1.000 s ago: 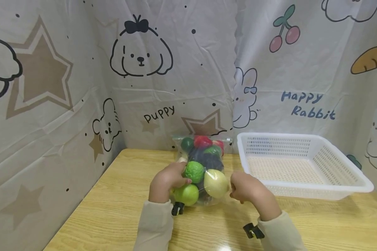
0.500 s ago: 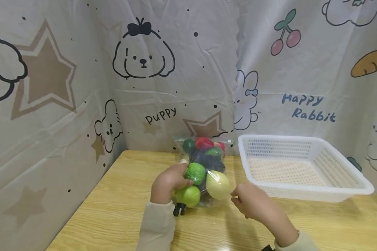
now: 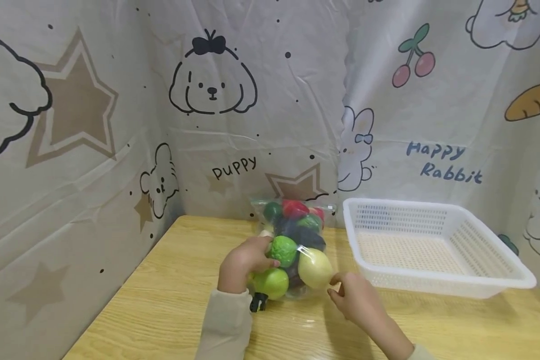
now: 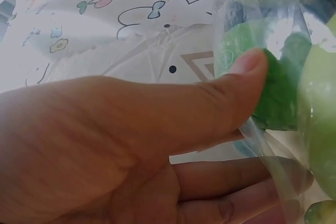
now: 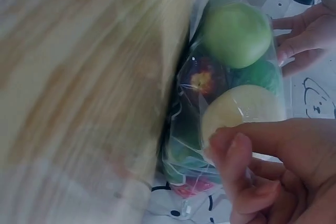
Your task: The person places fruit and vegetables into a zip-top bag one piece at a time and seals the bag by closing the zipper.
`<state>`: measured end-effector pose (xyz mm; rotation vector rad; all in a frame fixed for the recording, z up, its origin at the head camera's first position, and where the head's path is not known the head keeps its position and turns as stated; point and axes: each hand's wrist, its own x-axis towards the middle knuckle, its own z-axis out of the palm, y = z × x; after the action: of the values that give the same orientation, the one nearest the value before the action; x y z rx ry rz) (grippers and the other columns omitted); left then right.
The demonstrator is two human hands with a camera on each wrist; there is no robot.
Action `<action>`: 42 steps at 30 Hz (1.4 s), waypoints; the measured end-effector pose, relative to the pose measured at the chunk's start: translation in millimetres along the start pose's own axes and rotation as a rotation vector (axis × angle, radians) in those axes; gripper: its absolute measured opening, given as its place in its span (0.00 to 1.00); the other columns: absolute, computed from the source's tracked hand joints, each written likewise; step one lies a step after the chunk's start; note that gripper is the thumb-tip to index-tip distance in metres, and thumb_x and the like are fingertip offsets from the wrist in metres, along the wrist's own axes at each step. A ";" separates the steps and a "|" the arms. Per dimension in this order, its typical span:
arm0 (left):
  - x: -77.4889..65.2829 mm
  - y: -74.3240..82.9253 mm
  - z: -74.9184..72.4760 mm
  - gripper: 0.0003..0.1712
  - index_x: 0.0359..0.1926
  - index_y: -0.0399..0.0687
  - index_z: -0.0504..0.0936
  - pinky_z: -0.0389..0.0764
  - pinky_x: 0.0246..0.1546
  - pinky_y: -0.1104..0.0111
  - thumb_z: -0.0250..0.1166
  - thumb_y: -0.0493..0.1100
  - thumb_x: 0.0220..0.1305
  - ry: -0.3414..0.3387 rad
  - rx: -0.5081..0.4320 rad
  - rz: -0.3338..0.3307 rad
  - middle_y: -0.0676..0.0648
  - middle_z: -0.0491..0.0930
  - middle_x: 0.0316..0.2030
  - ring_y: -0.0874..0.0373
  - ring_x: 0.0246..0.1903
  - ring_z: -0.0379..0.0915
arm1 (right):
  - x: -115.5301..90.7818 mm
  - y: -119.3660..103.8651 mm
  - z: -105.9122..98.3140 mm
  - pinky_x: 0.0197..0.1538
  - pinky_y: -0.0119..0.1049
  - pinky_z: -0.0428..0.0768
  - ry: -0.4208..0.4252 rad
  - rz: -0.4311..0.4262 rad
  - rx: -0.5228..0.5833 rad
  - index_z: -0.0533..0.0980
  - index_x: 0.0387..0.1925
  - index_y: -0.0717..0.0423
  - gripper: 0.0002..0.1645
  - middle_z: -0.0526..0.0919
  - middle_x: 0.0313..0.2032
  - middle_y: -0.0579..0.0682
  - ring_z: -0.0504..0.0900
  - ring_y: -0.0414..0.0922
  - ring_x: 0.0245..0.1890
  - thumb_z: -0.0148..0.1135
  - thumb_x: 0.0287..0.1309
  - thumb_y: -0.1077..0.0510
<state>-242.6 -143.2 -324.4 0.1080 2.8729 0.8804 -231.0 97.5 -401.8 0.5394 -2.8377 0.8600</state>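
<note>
A clear zip bag [image 3: 299,232] filled with toy fruit and vegetables is on the table, its zip edge toward the back wall. Inside show a lime-green round fruit [image 3: 271,283], a bumpy green one [image 3: 283,251], a pale yellow pear-like one [image 3: 315,268], and dark, red and green pieces behind. My left hand [image 3: 245,262] grips the bag's left side; in the left wrist view its thumb [image 4: 249,64] lies over the front and its fingers go behind. My right hand [image 3: 355,297] pinches at the bag's lower right edge, thumb and index finger [image 5: 239,153] together beside the pale fruit.
A white perforated plastic basket [image 3: 432,285] stands to the right of the bag, with nothing in it. The wooden table [image 3: 162,300] meets a cartoon-printed cloth [image 3: 234,135] at the back and on the left.
My right hand has shifted slightly down and its fingers have turned toward the bag's right edge. My left hand keeps its hold, and the whole head view has tilted a little.
</note>
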 end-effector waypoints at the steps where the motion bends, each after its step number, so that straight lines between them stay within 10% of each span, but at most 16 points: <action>1: 0.3 0.6 0.1 0.35 0.68 0.37 0.72 0.78 0.57 0.49 0.73 0.41 0.63 0.000 0.002 0.002 0.35 0.78 0.58 0.45 0.53 0.76 | 1.1 1.2 0.8 0.13 0.31 0.71 0.014 0.001 -0.003 0.84 0.36 0.63 0.08 0.78 0.11 0.41 0.71 0.35 0.05 0.74 0.54 0.64; 17: -6.0 -11.5 -6.2 0.42 0.71 0.34 0.68 0.68 0.68 0.44 0.75 0.45 0.61 -0.005 -0.040 0.010 0.34 0.72 0.67 0.37 0.68 0.66 | 8.6 9.9 -4.4 0.27 0.36 0.78 0.059 -0.086 -0.109 0.79 0.18 0.49 0.13 0.81 0.21 0.39 0.78 0.39 0.24 0.73 0.40 0.68; 25: -15.0 -31.3 -19.5 0.30 0.52 0.33 0.81 0.83 0.35 0.62 0.81 0.40 0.50 -0.071 -0.016 -0.123 0.43 0.83 0.39 0.51 0.32 0.80 | 13.5 11.5 -13.5 0.22 0.32 0.76 0.095 -0.070 -0.022 0.84 0.20 0.49 0.11 0.84 0.20 0.40 0.77 0.35 0.18 0.76 0.47 0.67; 42: -7.7 -40.6 -16.8 0.13 0.42 0.40 0.86 0.85 0.36 0.60 0.77 0.38 0.57 -0.088 -0.051 -0.105 0.46 0.83 0.30 0.50 0.32 0.82 | 10.3 25.2 -27.7 0.26 0.28 0.75 -0.117 -0.279 -0.055 0.81 0.20 0.47 0.16 0.81 0.22 0.35 0.76 0.32 0.24 0.73 0.43 0.72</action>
<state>-238.7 -186.9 -332.6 -0.0086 2.7453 0.9046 -249.5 129.3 -389.4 0.9794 -2.7827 0.7187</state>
